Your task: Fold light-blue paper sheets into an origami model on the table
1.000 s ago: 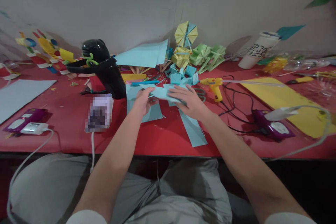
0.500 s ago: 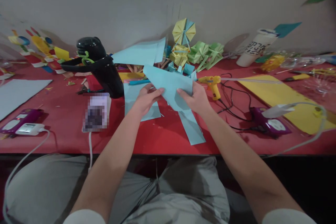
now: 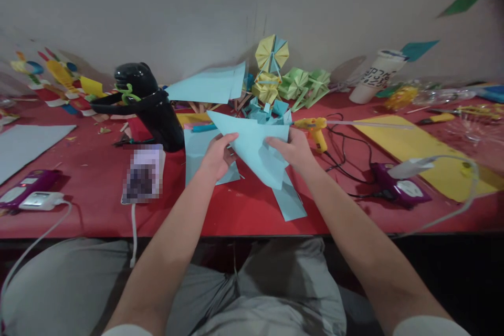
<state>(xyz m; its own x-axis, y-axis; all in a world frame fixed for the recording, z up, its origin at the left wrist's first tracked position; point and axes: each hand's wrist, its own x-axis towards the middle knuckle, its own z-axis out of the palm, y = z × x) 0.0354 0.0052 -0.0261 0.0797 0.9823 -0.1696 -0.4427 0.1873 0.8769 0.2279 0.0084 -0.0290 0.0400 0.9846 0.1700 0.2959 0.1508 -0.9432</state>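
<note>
A light blue sheet of paper [image 3: 255, 147], folded or curled to a point at its upper left, is held up between my hands over the red table. My left hand [image 3: 219, 155] pinches its left edge, thumb on top. My right hand [image 3: 291, 148] grips the right side, thumb on the paper's face and fingers behind. Beneath the sheet, a blue strip [image 3: 290, 202] lies on the table to the right, and another blue piece [image 3: 195, 157] lies to the left, partly behind my left hand.
A black bottle [image 3: 157, 115] and phone [image 3: 144, 174] stand and lie left. Rightward are a yellow glue gun [image 3: 315, 130], purple power socket [image 3: 403, 186], yellow sheet [image 3: 425, 155] and white cup [image 3: 374, 76]. Folded paper ornaments [image 3: 271, 65] stand behind, near blue sheets [image 3: 212, 84].
The held sheet has tilted, its lower corner now hanging lower and its left tip lower too. My left hand has shifted slightly down. The whole view has moved a little.
</note>
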